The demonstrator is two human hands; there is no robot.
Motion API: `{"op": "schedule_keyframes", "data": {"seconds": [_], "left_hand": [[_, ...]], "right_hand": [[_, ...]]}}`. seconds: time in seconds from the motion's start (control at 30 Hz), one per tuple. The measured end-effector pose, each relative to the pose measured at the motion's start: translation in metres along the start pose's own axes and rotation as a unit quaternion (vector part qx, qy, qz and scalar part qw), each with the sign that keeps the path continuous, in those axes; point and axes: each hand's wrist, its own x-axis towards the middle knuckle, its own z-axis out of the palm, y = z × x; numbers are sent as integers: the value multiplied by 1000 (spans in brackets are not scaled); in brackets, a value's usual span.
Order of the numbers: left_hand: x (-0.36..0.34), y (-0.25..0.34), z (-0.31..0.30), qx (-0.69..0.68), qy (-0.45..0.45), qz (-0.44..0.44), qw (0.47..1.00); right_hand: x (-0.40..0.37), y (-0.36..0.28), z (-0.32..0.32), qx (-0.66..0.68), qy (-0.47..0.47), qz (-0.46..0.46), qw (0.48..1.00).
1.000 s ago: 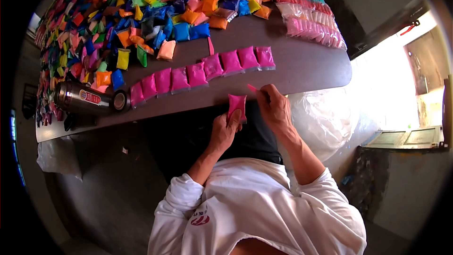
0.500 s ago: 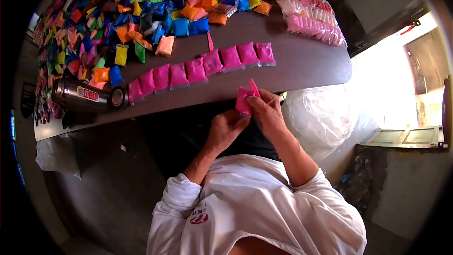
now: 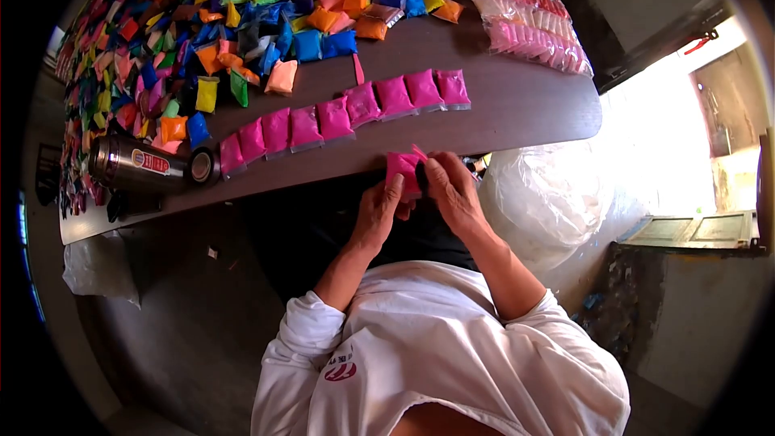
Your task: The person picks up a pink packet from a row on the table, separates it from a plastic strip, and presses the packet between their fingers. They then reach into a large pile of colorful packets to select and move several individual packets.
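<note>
My left hand (image 3: 378, 214) grips a small bright pink packet (image 3: 402, 168) at the table's front edge, above my lap, with the thumb pressed on its face. Close on the packet's right side, my right hand (image 3: 454, 194) is closed with thumb and fingers pinched on a thin pink strip (image 3: 419, 152). Part of the strip is hidden by the fingers. Beyond both hands, a row of similar pink packets (image 3: 305, 127) lies side by side across the table (image 3: 517, 109), slanting up to the right.
A large heap of colourful packets (image 3: 242, 20) covers the table's left and back. Bundled rows of packets (image 3: 537, 40) lie at the back right. A steel thermos (image 3: 137, 163) rests on its side at the left. A clear plastic bag (image 3: 549, 202) stands beside the table.
The pink packet has shifted left and turned more upright in my left hand. My right hand has moved slightly away, and the pink strip has dropped lower beside the packet.
</note>
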Motion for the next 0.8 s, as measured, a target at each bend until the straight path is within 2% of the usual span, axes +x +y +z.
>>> {"op": "schedule_keyframes", "data": {"seconds": [0.07,0.1,0.13,0.2,0.23,0.27,0.33,0.53,0.63,0.73,0.8], "left_hand": [[1,-1,-2,12,4,2,1000],[1,-3,-3,22,9,1,1000],[1,-4,-3,33,15,0,999],[1,-5,-1,34,17,2,999],[1,-5,-1,35,20,5,999],[2,-8,0,36,19,5,999],[4,-13,0,-6,18,8,1000],[6,-15,0,12,10,18,1000],[5,-9,2,44,13,22,999],[2,-8,1,23,2,22,999],[4,-14,0,-7,1,14,1000]], "right_hand": [[-3,-2,-7,-120,93,-101,983],[-2,-1,-13,-199,112,-120,966],[-3,1,-15,-199,112,-119,966],[-5,0,-16,-292,109,-185,932],[-1,1,-12,-300,107,-236,918],[-1,1,-9,-299,108,-236,918],[-1,0,-3,-421,77,-277,860],[17,5,-4,-456,91,-281,839],[18,1,-7,-474,142,-266,827],[18,-4,-9,-437,177,-268,840],[8,-10,-2,-413,133,-267,861]]}}
